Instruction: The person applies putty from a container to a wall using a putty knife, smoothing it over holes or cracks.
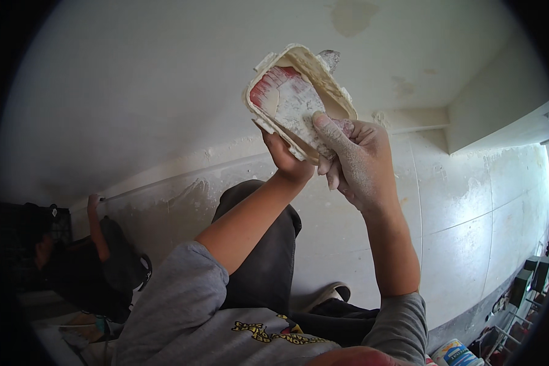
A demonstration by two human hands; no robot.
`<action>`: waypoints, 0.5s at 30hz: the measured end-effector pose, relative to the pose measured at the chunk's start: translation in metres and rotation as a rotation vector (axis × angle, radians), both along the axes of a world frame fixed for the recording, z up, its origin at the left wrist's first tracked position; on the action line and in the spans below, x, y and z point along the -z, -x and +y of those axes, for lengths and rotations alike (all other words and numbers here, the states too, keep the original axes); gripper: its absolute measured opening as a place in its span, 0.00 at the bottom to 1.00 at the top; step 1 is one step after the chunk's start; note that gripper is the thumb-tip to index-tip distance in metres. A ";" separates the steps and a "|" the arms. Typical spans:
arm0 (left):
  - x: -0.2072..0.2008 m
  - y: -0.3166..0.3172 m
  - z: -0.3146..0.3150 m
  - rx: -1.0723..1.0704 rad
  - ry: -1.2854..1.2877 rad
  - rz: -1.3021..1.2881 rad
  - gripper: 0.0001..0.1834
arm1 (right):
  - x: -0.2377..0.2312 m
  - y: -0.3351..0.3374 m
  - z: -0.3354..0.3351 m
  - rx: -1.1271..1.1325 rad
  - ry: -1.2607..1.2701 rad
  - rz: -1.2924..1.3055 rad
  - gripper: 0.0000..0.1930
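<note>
Grey tee (pixel 219 326) up front, closest to the lens. Dusty right hand (pixel 363 161) has its thumb on top, pinching a white-smeared scraper (pixel 295 100); the blade runs up-left from the thumb, within the crusty tub's (pixel 317 66) rim. Left hand (pixel 289 160) sits underneath, fingers hidden, so can't tell if they're spread. Dark trouser leg (pixel 259 244) below.

The tub (pixel 316 66) has a rough, crusty off-white rim, perhaps plastic underneath. I see chalky smears over the scraper's (pixel 295 104) red face and matt, powdery dust on the right hand (pixel 363 152). The T-shirt (pixel 177 277) is soft cloth; those jointed slabs (pixel 457 195) shine faintly.
</note>
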State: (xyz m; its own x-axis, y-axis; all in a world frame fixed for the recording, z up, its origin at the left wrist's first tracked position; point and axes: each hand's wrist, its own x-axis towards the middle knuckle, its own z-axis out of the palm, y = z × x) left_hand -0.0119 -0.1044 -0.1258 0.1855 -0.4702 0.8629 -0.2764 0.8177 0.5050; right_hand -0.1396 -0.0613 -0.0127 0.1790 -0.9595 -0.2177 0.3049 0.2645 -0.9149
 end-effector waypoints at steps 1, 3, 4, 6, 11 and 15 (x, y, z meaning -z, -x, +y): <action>-0.001 0.002 0.000 -0.005 0.000 -0.007 0.39 | -0.003 0.002 -0.001 -0.005 0.000 -0.007 0.20; 0.001 0.008 -0.001 -0.003 -0.043 0.111 0.40 | -0.008 0.005 -0.002 -0.020 -0.012 -0.021 0.20; 0.003 0.006 0.000 -0.003 -0.042 0.103 0.40 | -0.007 0.006 -0.002 -0.020 -0.011 -0.028 0.20; 0.008 0.002 0.002 0.186 -0.217 0.250 0.40 | -0.004 0.007 -0.002 -0.042 0.004 0.000 0.19; 0.003 0.005 0.001 0.188 -0.103 0.239 0.37 | -0.004 0.004 -0.002 -0.056 -0.008 -0.067 0.19; 0.009 0.003 0.005 0.355 -0.336 0.520 0.34 | -0.007 0.002 0.002 -0.066 -0.025 -0.288 0.20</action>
State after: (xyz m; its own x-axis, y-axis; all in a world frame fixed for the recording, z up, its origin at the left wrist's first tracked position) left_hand -0.0152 -0.0989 -0.1351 0.3201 -0.8034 0.5020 0.3234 0.5908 0.7392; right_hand -0.1414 -0.0595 -0.0060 0.2990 -0.9386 -0.1721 0.5321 0.3137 -0.7864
